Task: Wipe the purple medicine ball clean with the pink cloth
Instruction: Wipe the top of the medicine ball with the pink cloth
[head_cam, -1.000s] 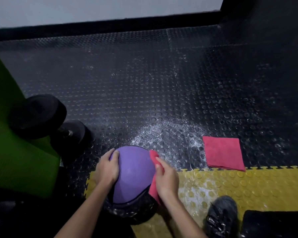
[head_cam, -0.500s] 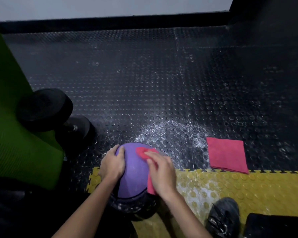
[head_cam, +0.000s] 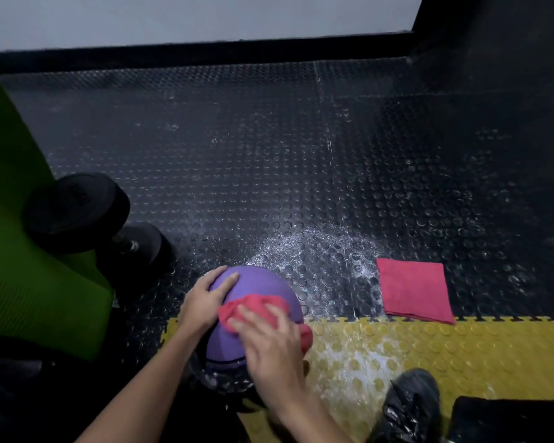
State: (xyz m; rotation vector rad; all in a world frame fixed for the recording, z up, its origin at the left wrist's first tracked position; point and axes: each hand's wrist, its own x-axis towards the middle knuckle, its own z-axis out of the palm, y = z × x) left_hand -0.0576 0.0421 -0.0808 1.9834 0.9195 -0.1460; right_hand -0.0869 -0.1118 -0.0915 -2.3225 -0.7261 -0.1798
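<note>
Right hand (head_cam: 270, 343) flat, pressing pink cloth (head_cam: 253, 306) onto purple medicine ball (head_cam: 262, 282); left hand (head_cam: 203, 300), fingers straight, rests against its side

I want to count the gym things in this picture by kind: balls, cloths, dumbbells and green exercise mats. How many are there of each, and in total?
Balls: 1 (purple medicine ball)
Cloths: 2 (pink cloth on that ball, folded pink cloth on the floor)
Dumbbells: 1 (black dumbbell)
Mats: 1 (green mat)
Total: 5
</note>
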